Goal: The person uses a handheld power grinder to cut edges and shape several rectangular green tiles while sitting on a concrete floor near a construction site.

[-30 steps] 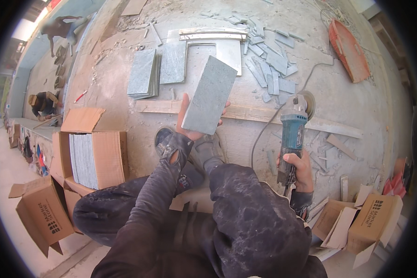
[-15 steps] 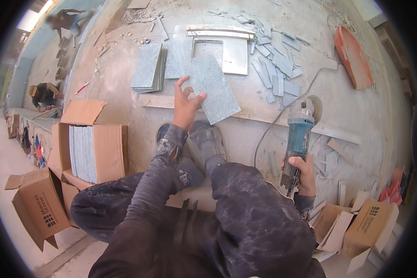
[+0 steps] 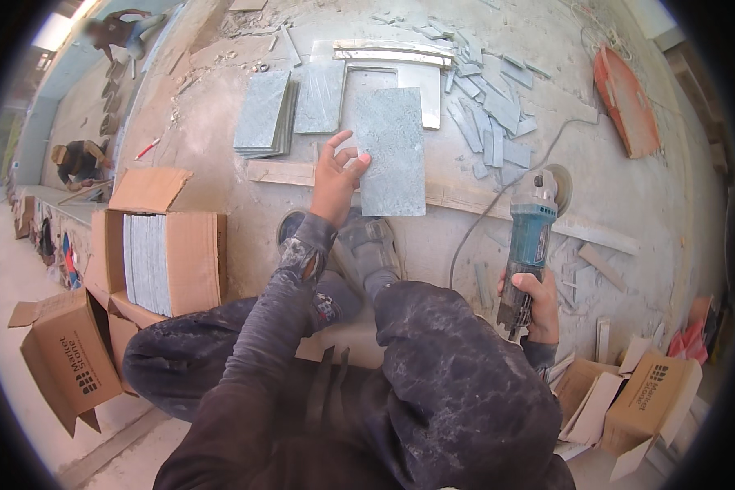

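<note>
**Pinching a grey stone tile (image 3: pixel 394 155) in the left hand (image 3: pixel 333 184), gripping an angle grinder (image 3: pixel 531 230) in the right hand (image 3: pixel 539 302)**

Holds the tile by its left edge, about halfway up, just beyond the shoes (image 3: pixel 371 245), with its broad face turned to view. Lays the left thumb on that near face, with only the tile's thickness to pinch. Reaches the index finger toward the same edge, above the thumb. Cannot tell whether that fingertip touches stone, nor how many fingers press from behind, out of sight.

Wraps the right hand closed around the grinder's dark rear body, thumb across the top, disc (image 3: pixel 560 189) pointing away from the lap. Loses most of the right fingers beneath the tool. Impossible to make out whether the disc spins; partly covered, too, by the metal head.

Hides behind the tile a stretch of wooden strip (image 3: pixel 282 172) and part of a pale flat slab (image 3: pixel 431 102). Impossible to see whether the tile's lower edge touches anything. Shows to its left a stack of grey tiles (image 3: pixel 261 110), to its right some broken offcuts (image 3: pixel 498 122). Blurs, at upper left, a bending person (image 3: pixel 118 34), close to the dark round rim.
</note>
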A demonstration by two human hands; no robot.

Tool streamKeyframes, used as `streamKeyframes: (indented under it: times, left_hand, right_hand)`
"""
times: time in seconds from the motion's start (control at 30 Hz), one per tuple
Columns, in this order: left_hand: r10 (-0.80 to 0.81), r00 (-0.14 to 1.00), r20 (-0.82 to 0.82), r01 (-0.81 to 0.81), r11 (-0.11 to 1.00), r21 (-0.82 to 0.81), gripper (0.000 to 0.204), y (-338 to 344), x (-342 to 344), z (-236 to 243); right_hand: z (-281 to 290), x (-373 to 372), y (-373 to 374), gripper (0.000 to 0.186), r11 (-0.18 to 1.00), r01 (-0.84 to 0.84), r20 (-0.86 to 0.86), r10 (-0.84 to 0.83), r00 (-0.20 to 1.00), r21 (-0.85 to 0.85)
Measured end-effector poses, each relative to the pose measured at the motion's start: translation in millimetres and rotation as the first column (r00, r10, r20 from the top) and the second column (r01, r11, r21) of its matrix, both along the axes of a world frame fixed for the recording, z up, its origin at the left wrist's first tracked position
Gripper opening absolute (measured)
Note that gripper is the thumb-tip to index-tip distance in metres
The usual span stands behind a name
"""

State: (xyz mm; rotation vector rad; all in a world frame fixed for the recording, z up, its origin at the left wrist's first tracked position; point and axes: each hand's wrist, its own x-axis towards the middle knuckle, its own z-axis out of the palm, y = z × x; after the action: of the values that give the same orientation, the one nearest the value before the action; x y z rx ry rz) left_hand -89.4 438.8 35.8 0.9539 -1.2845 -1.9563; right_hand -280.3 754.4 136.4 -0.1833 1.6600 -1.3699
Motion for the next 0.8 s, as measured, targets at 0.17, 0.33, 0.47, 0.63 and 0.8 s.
streamKeyframes:
  times: [0.17,0.33,0.47,0.63,0.8]
  left_hand:
    - [-0.002,0.990,-0.143,0.024,0.988,0.151,0.051,10.6,-5.5,2.4]
    - [-0.024,0.776,-0.631,0.393,0.801,0.452,0.047,39.4,-5.2,-20.3]
    - [0.102,0.817,-0.568,0.340,0.710,0.616,0.048,44.9,-11.5,-19.4]
    - [-0.077,0.969,-0.237,0.172,0.895,0.412,0.052,33.3,-4.2,-24.9]
    - [-0.348,0.907,0.236,0.326,0.937,0.128,0.038,27.9,1.1,-18.5]
  right_hand:
    - [2.4,0.8,0.4,0.040,1.000,-0.003,-0.002,0.003,1.000,-0.015]
    - [5.0,0.9,1.4,0.039,0.999,-0.010,-0.009,0.010,1.000,-0.043]
    - [2.0,-1.8,5.4,0.039,0.999,-0.001,0.014,0.001,1.000,-0.034]
    - [-5.7,-0.2,3.4,0.038,0.999,-0.030,-0.040,0.028,0.999,-0.044]
    - [-5.2,7.1,-1.3,0.039,0.999,0.008,0.006,-0.007,1.000,-0.047]
